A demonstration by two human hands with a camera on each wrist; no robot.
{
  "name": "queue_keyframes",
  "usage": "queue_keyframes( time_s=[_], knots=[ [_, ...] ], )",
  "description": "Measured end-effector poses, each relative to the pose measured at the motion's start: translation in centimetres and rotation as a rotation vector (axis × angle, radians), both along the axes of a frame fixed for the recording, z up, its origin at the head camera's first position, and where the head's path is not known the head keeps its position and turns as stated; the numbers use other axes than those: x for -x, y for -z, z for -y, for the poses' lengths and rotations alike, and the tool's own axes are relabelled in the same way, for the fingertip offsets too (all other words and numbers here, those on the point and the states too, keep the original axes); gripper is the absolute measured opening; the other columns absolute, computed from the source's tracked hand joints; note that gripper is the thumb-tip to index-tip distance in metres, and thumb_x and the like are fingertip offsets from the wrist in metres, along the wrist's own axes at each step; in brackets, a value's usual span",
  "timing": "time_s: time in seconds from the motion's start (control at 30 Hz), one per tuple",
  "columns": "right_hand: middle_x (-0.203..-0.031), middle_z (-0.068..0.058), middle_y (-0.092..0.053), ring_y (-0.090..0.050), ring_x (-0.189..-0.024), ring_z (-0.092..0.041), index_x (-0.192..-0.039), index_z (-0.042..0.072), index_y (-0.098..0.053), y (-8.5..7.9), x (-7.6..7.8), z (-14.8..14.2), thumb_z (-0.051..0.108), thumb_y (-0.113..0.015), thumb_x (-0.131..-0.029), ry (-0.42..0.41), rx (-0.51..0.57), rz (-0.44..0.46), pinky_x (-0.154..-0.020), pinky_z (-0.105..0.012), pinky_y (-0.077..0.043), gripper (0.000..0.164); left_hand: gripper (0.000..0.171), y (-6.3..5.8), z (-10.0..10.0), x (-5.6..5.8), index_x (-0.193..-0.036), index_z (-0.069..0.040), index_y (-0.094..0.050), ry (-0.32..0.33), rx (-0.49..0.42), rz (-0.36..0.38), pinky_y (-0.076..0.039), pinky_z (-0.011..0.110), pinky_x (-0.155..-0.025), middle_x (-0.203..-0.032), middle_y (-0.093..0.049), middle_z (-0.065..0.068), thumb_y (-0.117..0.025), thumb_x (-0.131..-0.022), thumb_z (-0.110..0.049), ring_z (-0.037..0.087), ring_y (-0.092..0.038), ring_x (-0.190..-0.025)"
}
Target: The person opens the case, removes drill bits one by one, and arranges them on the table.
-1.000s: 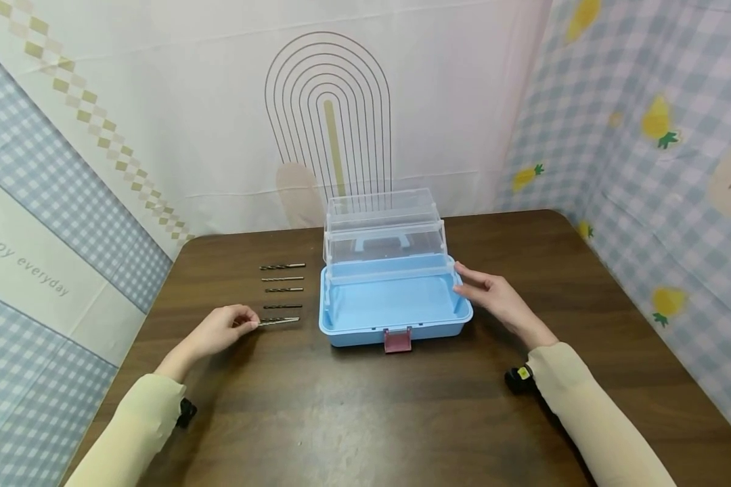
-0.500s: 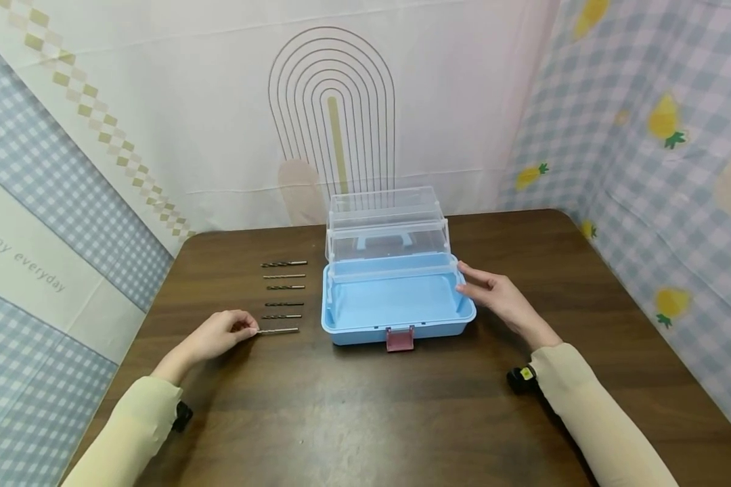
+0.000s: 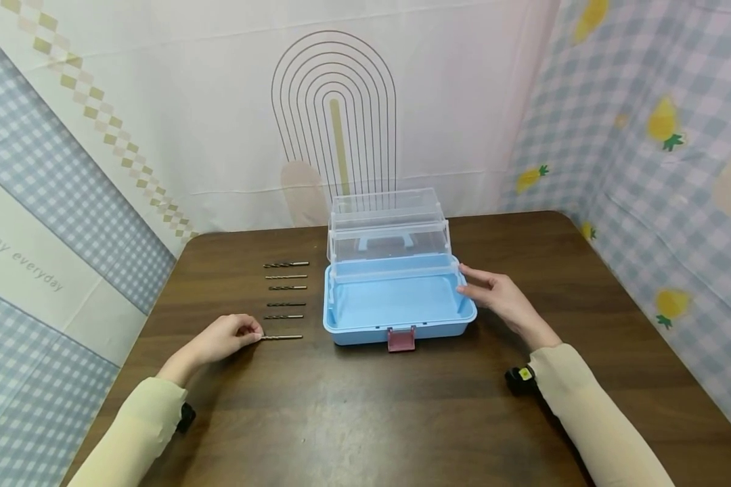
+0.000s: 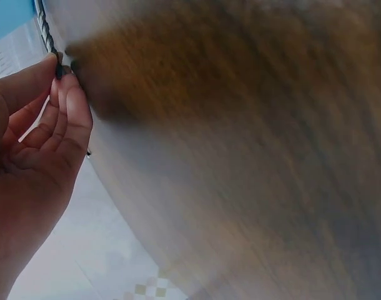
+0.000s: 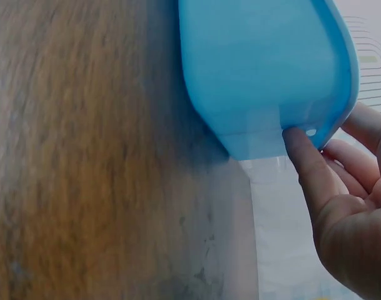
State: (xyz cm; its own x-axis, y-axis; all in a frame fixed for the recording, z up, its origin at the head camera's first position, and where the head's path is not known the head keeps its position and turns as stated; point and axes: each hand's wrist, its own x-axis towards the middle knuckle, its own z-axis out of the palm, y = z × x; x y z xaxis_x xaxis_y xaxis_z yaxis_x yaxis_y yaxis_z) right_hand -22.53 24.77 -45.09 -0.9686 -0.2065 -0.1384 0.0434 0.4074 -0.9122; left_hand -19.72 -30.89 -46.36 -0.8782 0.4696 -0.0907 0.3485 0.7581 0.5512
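Observation:
My left hand (image 3: 228, 336) pinches one end of a drill bit (image 3: 283, 337) between thumb and fingertips, low over the table. That drill bit (image 4: 45, 28) shows its dark spiral flutes in the left wrist view. Beyond it, several more drill bits (image 3: 288, 287) of different sizes lie in a column, roughly parallel, shanks to the right. My right hand (image 3: 493, 292) holds the right end of a light blue toolbox (image 3: 402, 331), whose clear lid (image 3: 382, 201) stands raised. In the right wrist view the thumb (image 5: 303, 156) presses the end wall while other fingers reach behind the corner.
Clear trays (image 3: 390, 233) fold up with the lid above the toolbox's bare bottom. A reddish latch (image 3: 401, 339) hangs open at its front. The brown wooden table (image 3: 353, 412) ends at a patterned cloth backdrop (image 3: 231, 135).
My left hand has brought the pinched drill bit toward the front, away from the bit it overlapped, so it lies apart from the column. My right hand stays at the toolbox.

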Motion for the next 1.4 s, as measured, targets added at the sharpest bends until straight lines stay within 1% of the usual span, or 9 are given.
queue_keyframes(
  time_s=[0.27,0.5,0.63,0.87,1.17,1.4],
  knots=[
    [-0.154,-0.021,-0.042,-0.058,-0.125,-0.035,-0.154,0.013,-0.042,-0.03,-0.08,0.11,0.032,-0.069,-0.098,0.017,-0.016,0.001,-0.094,-0.045,-0.053,0.065,0.005,0.06,0.30,0.03,-0.095,-0.012,-0.071,0.006,-0.019,0.012,-0.048,0.027,-0.070,-0.086,-0.065,-0.007,-0.068,-0.097,-0.015,0.007,-0.057,-0.077],
    [-0.153,-0.019,-0.044,-0.057,-0.127,-0.034,-0.153,0.012,-0.043,-0.32,-0.46,0.22,0.031,-0.069,-0.097,0.014,-0.019,0.005,-0.093,-0.043,-0.053,0.064,0.005,0.13,0.44,0.05,-0.094,-0.013,-0.071,0.022,-0.025,0.005,-0.047,0.027,-0.070,-0.085,-0.064,-0.008,-0.069,-0.097,-0.016,0.007,-0.056,-0.076],
    [-0.153,-0.019,-0.043,-0.056,-0.127,-0.033,-0.153,0.011,-0.042,-0.28,-0.80,0.29,0.030,-0.069,-0.097,0.005,-0.012,0.006,-0.092,-0.041,-0.054,0.065,0.004,0.22,0.44,-0.01,-0.092,-0.014,-0.071,0.012,-0.020,-0.001,-0.047,0.027,-0.070,-0.084,-0.064,-0.009,-0.070,-0.096,-0.015,0.006,-0.056,-0.076],
    [-0.153,-0.018,-0.043,-0.057,-0.127,-0.033,-0.154,0.013,-0.041,-0.04,-0.94,0.17,0.030,-0.069,-0.098,0.005,0.013,0.015,-0.092,-0.040,-0.054,0.065,0.006,0.21,0.53,0.10,-0.092,-0.011,-0.070,0.028,-0.033,0.007,-0.047,0.026,-0.068,-0.083,-0.062,-0.007,-0.071,-0.095,-0.016,0.006,-0.055,-0.075],
    [-0.154,-0.017,-0.043,-0.056,-0.127,-0.032,-0.154,0.013,-0.043,0.00,-0.80,0.09,0.032,-0.070,-0.097,0.010,0.015,0.011,-0.091,-0.039,-0.054,0.066,0.004,0.00,0.55,0.16,-0.095,-0.011,-0.071,0.013,-0.051,0.041,-0.048,0.026,-0.069,-0.084,-0.065,-0.006,-0.070,-0.096,-0.015,0.008,-0.056,-0.076],
    [-0.153,-0.017,-0.044,-0.056,-0.127,-0.032,-0.153,0.013,-0.044,0.20,-0.71,0.07,0.034,-0.071,-0.096,0.016,0.020,0.017,-0.091,-0.038,-0.054,0.067,0.004,0.28,0.73,0.20,-0.095,-0.012,-0.071,0.000,-0.048,0.059,-0.048,0.026,-0.069,-0.084,-0.065,-0.006,-0.069,-0.097,-0.015,0.008,-0.057,-0.076]
  ],
)
